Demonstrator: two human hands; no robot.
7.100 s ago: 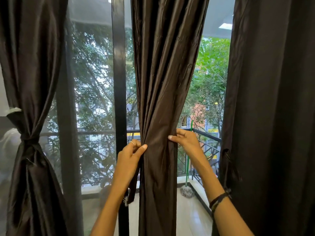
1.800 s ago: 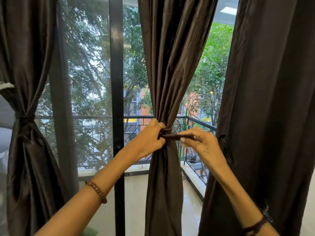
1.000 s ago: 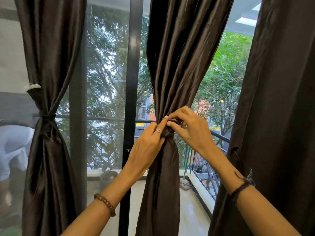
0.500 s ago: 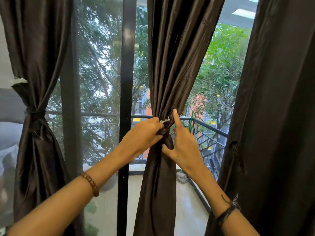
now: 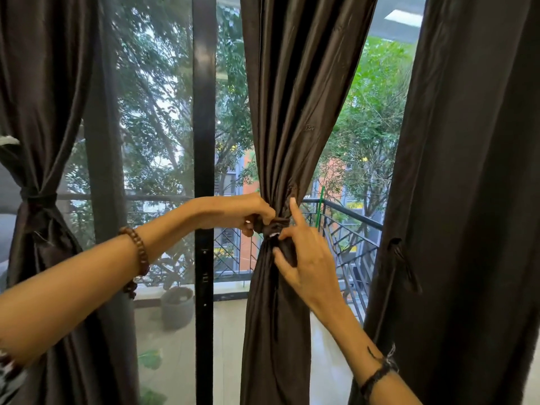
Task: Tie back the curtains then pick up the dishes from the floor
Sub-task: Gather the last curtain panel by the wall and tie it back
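A dark brown middle curtain hangs gathered in front of the glass door. A matching fabric tie is knotted round its waist. My left hand grips the tie's left end beside the knot. My right hand pinches the tie's other end just below the knot, with the index finger pointing up along the curtain. The left curtain is bound at its waist by its own tie. The right curtain hangs loose, its tie strap dangling. No dishes are in view.
A black door frame post stands just left of the middle curtain. Beyond the glass are a balcony with a black railing, a grey plant pot and a green-handled broom. Trees and buildings lie outside.
Over seven seconds my hands gathered the middle curtain and wrapped the tie round it. Since half a second ago my left hand has slid left along the tie and my right hand dropped below the knot.
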